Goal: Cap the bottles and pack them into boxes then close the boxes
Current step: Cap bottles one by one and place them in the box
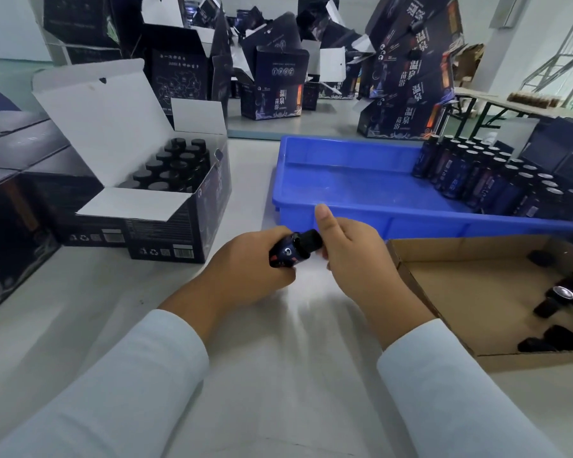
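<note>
Nearest, two white sleeves reach over the pale tabletop [278,375]. The left hand [245,269] grips the body of a small dark bottle [286,252] held on its side above the tabletop, fingers curled round it (its label is too small to read). The right hand [348,256] pinches the black cap [311,241] at the bottle's neck, thumb raised.

To the right lies a shallow brown cardboard tray [444,282] with loose black caps [556,299] in it. Just beyond the hands sits a blue plastic tray [344,183], its right end packed with upright uncapped bottles [487,180].

At left stands an open dark box [179,226], white flaps up, holding rows of capped bottles [172,163]; recycling marks and a barcode show on its front. Closed dark boxes [14,200] sit beside it.

Farther back, a heap of open boxes [272,84] and a leaning stack [407,77] carry the characters 温泉 and 苗浴.
</note>
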